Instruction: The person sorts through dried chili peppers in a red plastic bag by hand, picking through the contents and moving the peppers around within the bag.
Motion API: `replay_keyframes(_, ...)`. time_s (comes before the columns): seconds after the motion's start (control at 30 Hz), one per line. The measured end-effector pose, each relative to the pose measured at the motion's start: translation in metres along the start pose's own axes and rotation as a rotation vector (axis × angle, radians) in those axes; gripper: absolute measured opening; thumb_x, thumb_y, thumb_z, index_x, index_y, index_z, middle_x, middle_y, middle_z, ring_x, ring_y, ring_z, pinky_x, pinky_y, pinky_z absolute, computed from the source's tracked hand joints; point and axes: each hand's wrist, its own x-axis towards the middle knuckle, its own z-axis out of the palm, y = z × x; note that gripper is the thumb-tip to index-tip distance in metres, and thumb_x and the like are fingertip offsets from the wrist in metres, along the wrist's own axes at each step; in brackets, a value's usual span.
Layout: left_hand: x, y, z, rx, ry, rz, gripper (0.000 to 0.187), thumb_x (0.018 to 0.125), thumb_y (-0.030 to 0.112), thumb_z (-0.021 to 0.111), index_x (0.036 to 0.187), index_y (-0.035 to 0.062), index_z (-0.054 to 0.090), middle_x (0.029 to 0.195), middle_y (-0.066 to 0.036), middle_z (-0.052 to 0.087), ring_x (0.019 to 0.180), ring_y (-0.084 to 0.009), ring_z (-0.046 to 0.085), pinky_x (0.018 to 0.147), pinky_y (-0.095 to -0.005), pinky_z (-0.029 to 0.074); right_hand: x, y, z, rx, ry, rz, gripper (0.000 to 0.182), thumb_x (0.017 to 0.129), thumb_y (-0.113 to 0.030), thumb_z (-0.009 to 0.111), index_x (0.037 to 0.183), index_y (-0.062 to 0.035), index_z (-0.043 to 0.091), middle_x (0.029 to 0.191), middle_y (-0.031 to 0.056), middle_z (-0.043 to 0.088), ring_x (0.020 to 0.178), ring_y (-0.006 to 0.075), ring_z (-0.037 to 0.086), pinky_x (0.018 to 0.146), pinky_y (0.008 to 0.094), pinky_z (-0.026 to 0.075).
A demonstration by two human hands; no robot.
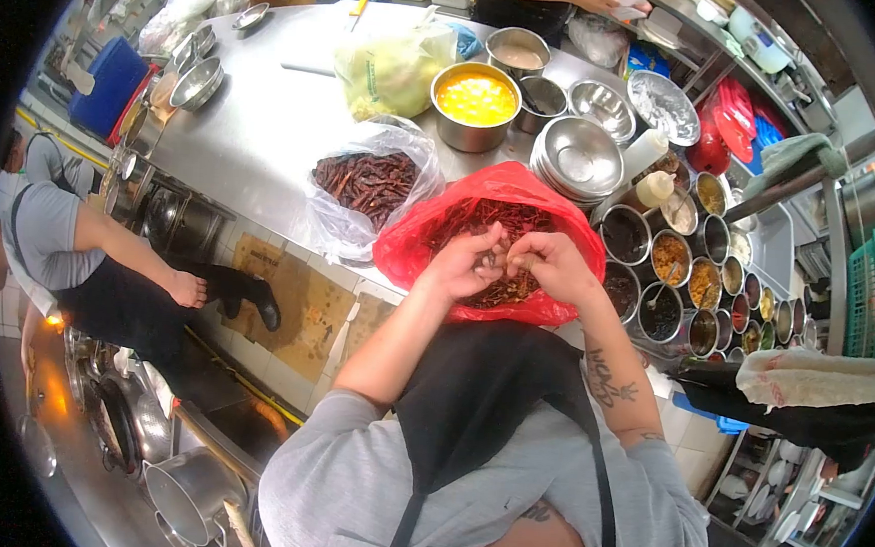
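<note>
In the head view both forearms come up from the grey-sleeved torso and bend inward, meeting over the crumpled red plastic bag of dried chillies, which sits at the near edge of the steel surface. The left hand is curled, its fingers pinched around a small dried chilli piece just above the bag's open mouth; the right hand is likewise curled, fingertips closed on the same piece, knuckles nearly touching the left's. Left of the red bag, just beside it, stands a clear plastic bag of dark red chillies. Behind the red bag lies a stack of steel bowls, and to its right rows of round steel spice tubs crowd close. Open steel shows only beyond the clear bag.
</note>
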Motion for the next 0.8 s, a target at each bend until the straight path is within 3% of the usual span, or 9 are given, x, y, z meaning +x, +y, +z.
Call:
replay_keyframes(0.2, -0.019, 0.019, 0.021, 0.301, -0.087, 0.059, 0.021, 0.099, 0.026, 0.061, 0.092, 0.0073, 0.058, 0.075, 0.0, 0.053, 0.057, -0.0061, 0.044, 0.045, -0.019, 0.031, 0.001, -0.008, 0.003, -0.144, 0.28, 0.049, 0.012, 0.091, -0.004, 0.064, 0.1, 0.0011, 0.07, 0.085, 0.0062, 0.07, 0.077, 0.0109, 0.063, 0.071, 0.0266, 0.051)
replay_keyframes(0.27, -0.037, 0.035, 0.039, 0.505, -0.067, 0.107, 0.022, 0.098, 0.027, 0.063, 0.091, 0.0067, 0.058, 0.074, -0.001, 0.053, 0.057, -0.0059, 0.045, 0.045, -0.0188, 0.03, 0.003, 0.014, -0.005, -0.271, 0.332, 0.074, 0.02, 0.088, -0.011, 0.069, 0.103, 0.0023, 0.07, 0.09, 0.0123, 0.072, 0.08, 0.0182, 0.067, 0.075, 0.0316, 0.053)
replay_keyframes(0.37, -0.059, 0.08, 0.05, 0.577, 0.047, 0.479, 0.019, 0.098, 0.023, 0.064, 0.089, 0.0062, 0.06, 0.075, -0.003, 0.058, 0.059, -0.0061, 0.05, 0.046, -0.0179, 0.034, -0.005, 0.015, -0.009, -0.472, 0.275, 0.179, 0.028, 0.082, -0.018, 0.073, 0.103, 0.0003, 0.07, 0.096, 0.0194, 0.071, 0.092, 0.0326, 0.069, 0.083, 0.0406, 0.053)
replay_keyframes(0.47, -0.068, 0.13, 0.049, 0.902, 0.534, 0.712, 0.017, 0.096, 0.022, 0.066, 0.098, 0.0056, 0.065, 0.074, 0.003, 0.06, 0.057, -0.0039, 0.051, 0.048, -0.0193, 0.036, -0.013, 0.026, -0.003, -0.859, 0.163, 0.217, 0.047, 0.078, -0.025, 0.076, 0.12, -0.0069, 0.065, 0.113, 0.019, 0.065, 0.105, 0.0364, 0.064, 0.093, 0.0454, 0.051)
replay_keyframes(0.5, -0.064, 0.151, 0.029, 1.172, 0.72, 0.665, 0.031, 0.091, 0.026, 0.071, 0.111, 0.004, 0.066, 0.088, -0.005, 0.067, 0.071, -0.0146, 0.063, 0.062, -0.028, 0.05, -0.013, 0.025, -0.001, -0.938, 0.107, 0.266, 0.055, 0.077, -0.023, 0.076, 0.128, -0.0096, 0.06, 0.122, 0.0196, 0.06, 0.112, 0.0376, 0.061, 0.096, 0.0457, 0.05)
replay_keyframes(0.6, -0.042, 0.173, -0.046, 2.067, 1.034, 0.718, 0.053, 0.081, 0.03, 0.078, 0.125, 0.0047, 0.061, 0.116, -0.017, 0.064, 0.104, -0.0299, 0.063, 0.088, -0.0427, 0.052, -0.013, 0.013, 0.003, -0.954, 0.06, 0.338, 0.054, 0.075, -0.019, 0.075, 0.126, -0.0091, 0.06, 0.123, 0.0204, 0.059, 0.113, 0.0387, 0.06, 0.096, 0.046, 0.051)
replay_keyframes(0.63, -0.044, 0.159, -0.022, 2.019, 1.185, 0.467, 0.077, 0.074, 0.031, 0.081, 0.14, 0.0069, 0.051, 0.144, -0.022, 0.046, 0.133, -0.0393, 0.044, 0.11, -0.0508, 0.037, -0.013, 0.02, 0.004, -0.948, 0.085, 0.297, 0.052, 0.075, -0.016, 0.073, 0.125, -0.0087, 0.059, 0.116, 0.0221, 0.061, 0.109, 0.0385, 0.062, 0.094, 0.0461, 0.051)
replay_keyframes(0.73, -0.039, 0.136, -0.005, 2.032, 1.09, 0.864, 0.069, 0.078, 0.025, 0.077, 0.14, 0.009, 0.05, 0.146, -0.02, 0.043, 0.134, -0.0411, 0.041, 0.109, -0.0535, 0.036, -0.01, 0.039, 0.003, -0.904, 0.16, 0.302, 0.047, 0.077, -0.015, 0.071, 0.123, -0.0088, 0.061, 0.11, 0.0227, 0.063, 0.105, 0.0394, 0.063, 0.092, 0.0468, 0.052)
replay_keyframes(0.8, -0.034, 0.118, 0.021, 1.914, 0.773, 1.15, 0.054, 0.08, 0.017, 0.073, 0.13, 0.0055, 0.057, 0.136, -0.02, 0.053, 0.127, -0.0396, 0.048, 0.108, -0.0474, 0.038, -0.009, 0.033, 0.002, -0.85, 0.194, 0.273, 0.041, 0.079, -0.013, 0.069, 0.119, -0.0079, 0.064, 0.106, 0.0232, 0.064, 0.102, 0.0403, 0.064, 0.09, 0.0472, 0.052)
